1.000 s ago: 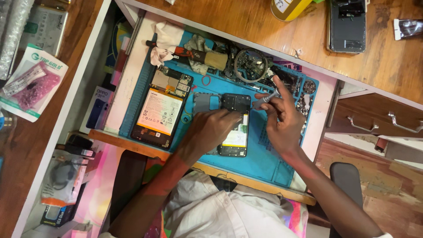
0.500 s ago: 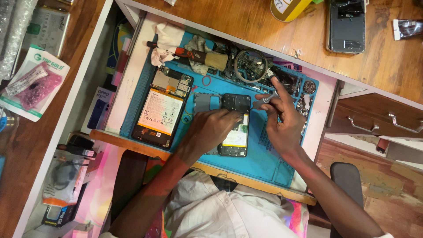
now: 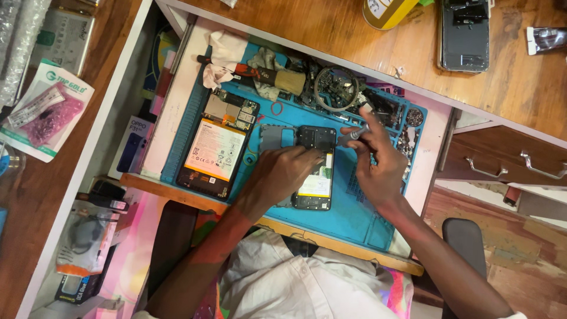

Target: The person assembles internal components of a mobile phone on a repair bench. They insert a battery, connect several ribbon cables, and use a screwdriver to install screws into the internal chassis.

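Seen from above, your left hand [image 3: 283, 171] lies flat and pressed down on an opened black phone [image 3: 315, 168], its fingers spread across the middle of the exposed body and pinning it to the blue work mat [image 3: 348, 218]. That hand grips nothing; it only holds the phone steady. The phone lies lengthwise near the middle of the mat, its back cover off, with a yellow-edged battery showing below your fingers.

Your right hand [image 3: 378, 168] is closed around a slim grey screwdriver [image 3: 352, 136], held like a pen between thumb and fingertips. Its tip points at the upper right corner of the phone, close to the dark camera end; whether the tip is touching a screw is too small to tell.

Just left of the phone lie a small grey inner plate [image 3: 273, 137] and a larger opened device [image 3: 217, 147] with a white and orange battery. Loose parts, a wire ring and a rag crowd the mat's far edge.

The step in hand looks like working a fastener at the phone's top end. The next move calls for a firm downward hold with the left hand and a square, gentle seat of the driver tip.
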